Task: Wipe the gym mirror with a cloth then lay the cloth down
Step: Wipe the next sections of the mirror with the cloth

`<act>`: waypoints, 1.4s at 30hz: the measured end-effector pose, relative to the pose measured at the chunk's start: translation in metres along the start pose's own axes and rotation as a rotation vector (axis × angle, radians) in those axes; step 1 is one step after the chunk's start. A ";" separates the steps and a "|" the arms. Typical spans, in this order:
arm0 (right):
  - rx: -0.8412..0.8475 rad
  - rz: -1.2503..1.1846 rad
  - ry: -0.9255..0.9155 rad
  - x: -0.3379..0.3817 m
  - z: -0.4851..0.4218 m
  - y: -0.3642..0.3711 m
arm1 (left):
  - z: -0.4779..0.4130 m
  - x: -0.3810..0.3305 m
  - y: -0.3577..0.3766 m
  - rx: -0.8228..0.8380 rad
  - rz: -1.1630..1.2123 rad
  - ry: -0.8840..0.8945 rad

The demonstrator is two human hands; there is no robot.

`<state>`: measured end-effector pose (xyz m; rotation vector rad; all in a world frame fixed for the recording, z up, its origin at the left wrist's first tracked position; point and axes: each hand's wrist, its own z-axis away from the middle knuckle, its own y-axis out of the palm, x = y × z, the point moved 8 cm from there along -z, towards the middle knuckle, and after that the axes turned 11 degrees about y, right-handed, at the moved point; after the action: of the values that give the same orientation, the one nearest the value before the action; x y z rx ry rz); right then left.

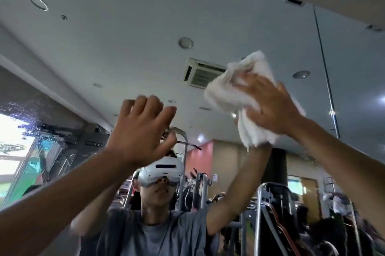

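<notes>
Your right hand (270,105) lies flat on the white cloth (227,93), fingers spread and straight, pressing it against the mirror (125,26). The cloth bunches out above, left of and below your palm. Left of the cloth, your left hand (139,128) is raised with straight fingers, holding nothing; whether it touches the glass I cannot tell. Just right of the cloth runs a vertical seam (325,68), and bare glass spreads above the cloth.
</notes>
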<state>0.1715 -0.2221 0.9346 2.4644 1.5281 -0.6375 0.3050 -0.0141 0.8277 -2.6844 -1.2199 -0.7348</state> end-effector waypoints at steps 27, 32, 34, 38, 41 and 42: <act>-0.058 -0.029 0.023 0.041 -0.034 0.003 | -0.064 0.032 0.025 0.097 0.099 -0.236; -0.135 -0.029 0.228 -0.043 -0.023 -0.007 | -0.041 0.014 0.032 0.138 0.085 -0.275; -0.206 0.013 0.537 -0.055 -0.029 -0.010 | -0.035 0.008 0.032 0.137 0.087 -0.264; -0.241 0.025 0.579 0.009 -0.026 -0.005 | -0.032 0.011 0.029 0.095 0.113 -0.249; -0.108 0.012 0.152 0.055 0.003 0.008 | -0.031 0.014 0.027 0.077 0.127 -0.226; -0.063 0.003 0.012 0.058 0.014 0.009 | -0.031 0.014 0.028 0.078 0.126 -0.227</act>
<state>0.1977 -0.1843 0.8955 2.4277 1.5243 -0.5661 0.3212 -0.0319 0.8640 -2.8070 -1.0842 -0.3670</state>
